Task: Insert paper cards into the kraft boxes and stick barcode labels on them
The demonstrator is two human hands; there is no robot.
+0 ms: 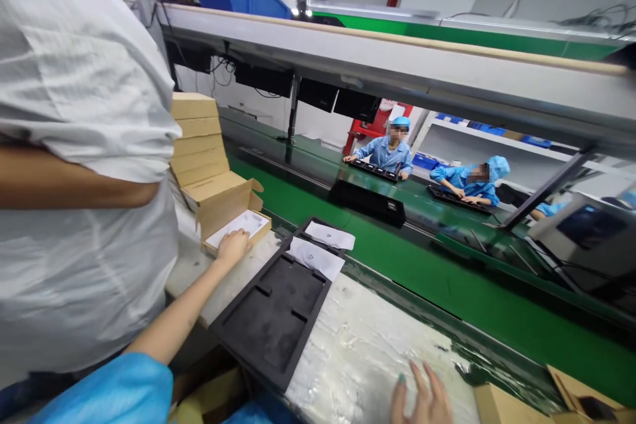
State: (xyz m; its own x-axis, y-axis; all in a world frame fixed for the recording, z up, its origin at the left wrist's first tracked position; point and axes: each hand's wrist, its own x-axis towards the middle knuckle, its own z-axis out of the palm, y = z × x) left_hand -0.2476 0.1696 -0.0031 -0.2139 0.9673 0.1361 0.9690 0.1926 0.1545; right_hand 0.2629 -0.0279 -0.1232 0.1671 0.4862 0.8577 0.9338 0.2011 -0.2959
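One open carton [212,188] — white insert [240,222] inside, left hand [233,247] over it.

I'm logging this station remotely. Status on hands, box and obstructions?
Left hand at open cardboard box; right hand open, near bench. Black tray between hands, two white items on its far end. White-clad person close at left.

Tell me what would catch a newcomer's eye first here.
A long flat green belt probably comes first, running diagonally across the view. Next is a black rectangular tray in the foreground, two flat white packets at its far end. Left of it, the person's left hand is at an open brown cardboard box.
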